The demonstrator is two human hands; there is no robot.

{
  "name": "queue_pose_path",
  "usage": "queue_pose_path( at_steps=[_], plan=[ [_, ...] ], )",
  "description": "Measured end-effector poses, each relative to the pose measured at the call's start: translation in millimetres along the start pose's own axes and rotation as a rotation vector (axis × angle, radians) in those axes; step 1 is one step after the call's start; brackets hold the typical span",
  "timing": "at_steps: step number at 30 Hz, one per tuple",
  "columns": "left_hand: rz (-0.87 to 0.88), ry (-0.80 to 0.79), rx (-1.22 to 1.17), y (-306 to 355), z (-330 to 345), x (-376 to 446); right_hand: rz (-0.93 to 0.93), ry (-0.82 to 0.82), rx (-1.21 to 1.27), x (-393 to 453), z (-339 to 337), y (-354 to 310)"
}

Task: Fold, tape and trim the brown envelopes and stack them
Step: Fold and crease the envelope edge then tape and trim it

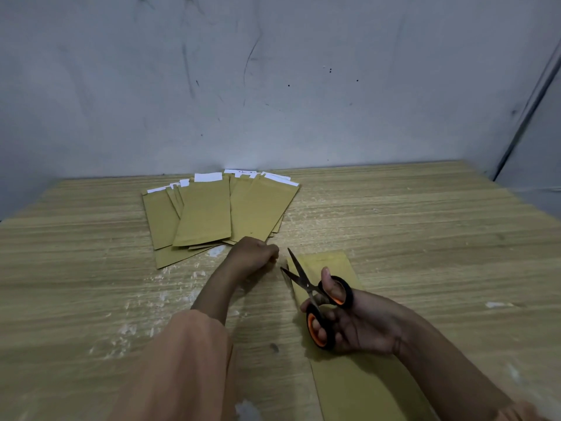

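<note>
Brown envelope trimming: our right hand grips open scissors; left hand fisted, contents unclear. Next, close blades squarely.

The right hand hides the middle of the brown envelope, whose near end the frame's bottom edge cuts off.
</note>
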State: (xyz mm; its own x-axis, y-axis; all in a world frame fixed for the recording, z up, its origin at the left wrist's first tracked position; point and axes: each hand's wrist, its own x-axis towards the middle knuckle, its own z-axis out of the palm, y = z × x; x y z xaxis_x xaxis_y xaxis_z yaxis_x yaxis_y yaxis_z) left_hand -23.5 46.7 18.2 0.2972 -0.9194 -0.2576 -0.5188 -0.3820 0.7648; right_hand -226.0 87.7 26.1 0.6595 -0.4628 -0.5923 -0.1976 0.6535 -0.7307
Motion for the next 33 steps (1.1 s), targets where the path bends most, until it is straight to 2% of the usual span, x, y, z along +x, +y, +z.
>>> queue_pose_path(
  at_steps=[13, 33],
  plan=[
    [-0.059, 0.009, -0.089, -0.8, -0.5, 8.0, -0.067, 0.039, 0.097, 20.7, 11.0, -3.4],
    [-0.09, -0.025, -0.201, -3.7, -0.1, 10.1, -0.118, 0.155, 0.002, 23.3, 15.6, -0.3]
  ],
)
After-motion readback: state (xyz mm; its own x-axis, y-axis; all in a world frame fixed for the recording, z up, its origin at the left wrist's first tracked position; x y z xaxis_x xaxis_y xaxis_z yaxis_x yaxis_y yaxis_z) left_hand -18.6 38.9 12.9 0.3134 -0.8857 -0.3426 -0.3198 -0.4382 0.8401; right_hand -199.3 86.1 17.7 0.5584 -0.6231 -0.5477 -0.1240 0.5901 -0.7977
